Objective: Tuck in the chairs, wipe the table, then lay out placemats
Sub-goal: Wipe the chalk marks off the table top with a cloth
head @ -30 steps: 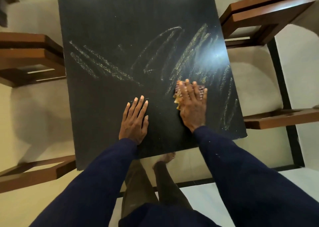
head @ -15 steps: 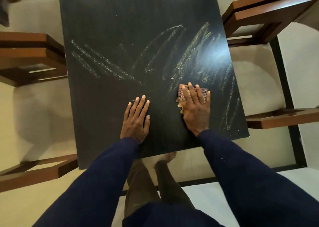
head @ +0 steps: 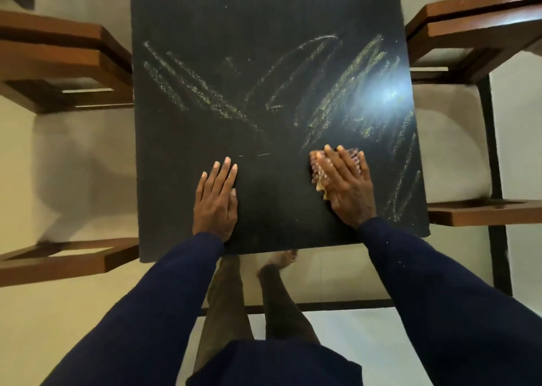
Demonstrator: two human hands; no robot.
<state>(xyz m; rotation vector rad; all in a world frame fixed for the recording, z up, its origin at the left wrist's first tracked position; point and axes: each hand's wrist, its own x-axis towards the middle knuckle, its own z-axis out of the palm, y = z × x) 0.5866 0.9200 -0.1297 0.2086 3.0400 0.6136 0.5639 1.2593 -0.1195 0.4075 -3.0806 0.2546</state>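
The right hand (head: 346,189) had slid its cloth (head: 318,168) slightly rightward, pressing it flat at the desk's (head: 264,19) lower right. The left hand (head: 217,204) lay flat, empty. Chalk streaks (head: 190,85) remained, so wiping looked unfinished.

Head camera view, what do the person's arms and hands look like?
Dark navy long sleeves reach both wrists; the right sleeve shows a few pale specks, the left sleeve looks plain. The left hand and right hand are bare: no gloves, rings or watch visible.
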